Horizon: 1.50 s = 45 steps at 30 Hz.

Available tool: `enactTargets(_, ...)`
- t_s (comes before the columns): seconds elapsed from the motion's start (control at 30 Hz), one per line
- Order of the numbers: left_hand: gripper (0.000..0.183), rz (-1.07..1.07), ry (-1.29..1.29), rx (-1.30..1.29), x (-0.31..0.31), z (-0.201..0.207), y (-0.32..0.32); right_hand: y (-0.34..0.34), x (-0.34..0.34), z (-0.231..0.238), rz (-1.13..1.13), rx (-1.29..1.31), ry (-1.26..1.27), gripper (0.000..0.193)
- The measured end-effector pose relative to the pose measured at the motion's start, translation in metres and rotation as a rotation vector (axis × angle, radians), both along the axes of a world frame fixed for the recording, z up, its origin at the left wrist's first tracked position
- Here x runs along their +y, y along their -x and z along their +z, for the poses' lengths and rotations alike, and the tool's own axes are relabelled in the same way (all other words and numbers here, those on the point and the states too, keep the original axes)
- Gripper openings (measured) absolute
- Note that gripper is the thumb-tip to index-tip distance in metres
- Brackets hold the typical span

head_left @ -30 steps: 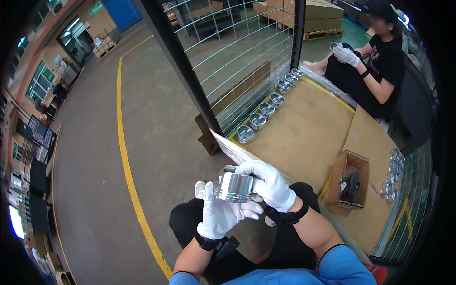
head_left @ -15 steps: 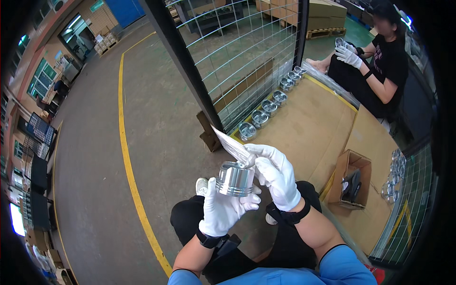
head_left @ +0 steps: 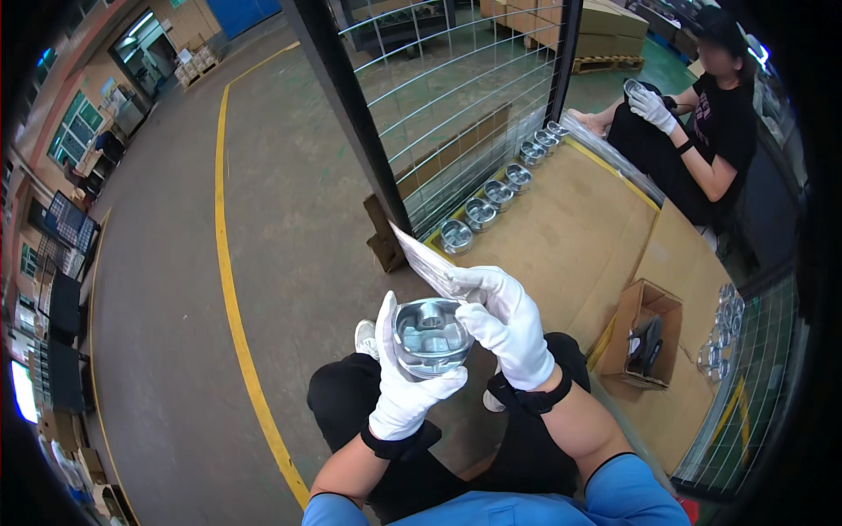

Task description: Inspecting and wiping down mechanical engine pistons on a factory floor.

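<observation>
A shiny metal piston [head_left: 431,337] rests in my left hand [head_left: 405,394], its hollow side with the pin boss turned up towards me. My left glove wraps its left side and underside. At the piston's upper right edge, my right hand [head_left: 507,324] pinches a thin whitish sheet [head_left: 423,261], cloth or paper, I cannot tell which. The sheet sticks out to the upper left. Both of my hands wear white gloves. Beyond them, a row of pistons [head_left: 481,214] stands along the mesh side of the cardboard-covered surface [head_left: 570,219].
An open cardboard box [head_left: 645,337] with dark items sits at the right, near more pistons [head_left: 721,329]. A black post [head_left: 351,114] and wire mesh [head_left: 456,96] rise ahead. A co-worker [head_left: 702,140] in white gloves sits at the far right, holding a metal part.
The piston has tipped in my left hand, so its hollow inside now shows instead of its grooved side. My right hand still holds the sheet, in nearly the same place.
</observation>
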<state>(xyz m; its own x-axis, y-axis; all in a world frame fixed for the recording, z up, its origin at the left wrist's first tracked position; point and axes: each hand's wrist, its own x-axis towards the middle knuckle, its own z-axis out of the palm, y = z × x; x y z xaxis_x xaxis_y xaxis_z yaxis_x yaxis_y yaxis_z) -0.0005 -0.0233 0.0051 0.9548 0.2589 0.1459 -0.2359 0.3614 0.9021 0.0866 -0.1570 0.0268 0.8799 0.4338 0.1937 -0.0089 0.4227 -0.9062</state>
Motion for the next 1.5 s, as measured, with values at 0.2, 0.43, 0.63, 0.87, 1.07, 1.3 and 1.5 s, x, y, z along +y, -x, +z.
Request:
enactTargets(0.2, 0.128, -0.064, 0.115, 0.047, 0.000, 0.010, -0.001, 0.004, 0.000, 0.005, 0.049, 0.004, -0.080, 0.041)
enactTargets(0.43, 0.128, -0.178, 0.239, 0.019, 0.006, 0.001, -0.005, 0.003, -0.002, 0.007, -0.011, -0.155, 0.004, 0.039)
enactTargets(0.63, 0.124, -0.309, 0.480, 0.102, 0.006, 0.010, -0.002, 0.002, -0.002, 0.006, -0.019, -0.141, 0.013, 0.036)
enactTargets(0.87, 0.120, -0.373, 0.506, 0.168, 0.013, 0.003, -0.001, 0.005, -0.003, 0.005, -0.035, -0.060, 0.024, 0.034)
enactTargets(1.07, 0.053, -0.468, 1.036, 0.077, 0.014, 0.002, -0.009, 0.008, 0.000, 0.008, -0.084, 0.111, -0.060, 0.029)
enactTargets(1.3, 0.071, -0.273, 0.769, -0.033, 0.020, -0.001, -0.010, 0.024, -0.014, 0.013, -0.260, -0.475, 0.153, 0.031)
enactTargets(1.5, 0.069, -0.085, 0.699, -0.061, 0.022, 0.004, -0.011, 0.036, -0.001, 0.023, 0.114, -0.944, 0.333, 0.021)
